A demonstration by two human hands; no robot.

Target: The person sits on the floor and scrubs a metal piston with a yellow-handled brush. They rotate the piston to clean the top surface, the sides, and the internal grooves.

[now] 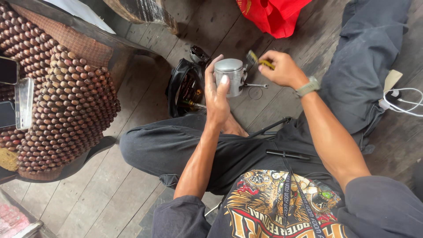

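Person's sitting cross-legged on a plank floor (132, 79), left hand (217, 94) wrapped around a silver metal piston (230, 76), fingers curled behind it and thumb pressed on the front skirt w/ crown facing up, so it's closed firmly on the part, held just above the knee. Right hand (282, 68) is right beside it on the far side, pinched shut on a small brush (257, 60) w/ a yellow handle, bristles touching or nearly touching the piston's upper edge, can't tell which exactly. IMO that piston is solid cast metal, so stiff and a bit hefty for its size, smooth sides that'd get slippery if oily, and the skirt edge dings easy if dropped on wood. Best grip looks like what's shown: around the skirt below the ring area, thumb opposite fingers, keeping the crown free. Just past the left hand on the floor there's an open black tool bag (185, 88) w/ tools inside, and below the right hand a thin wire ring (255, 93) plus a small metal pin-like tool (256, 85) lying flat. Red plastic bag (271, 15) further out beyond the right hand, wooden-bead seat cover (66, 101) w/ phones on it well off to the left.
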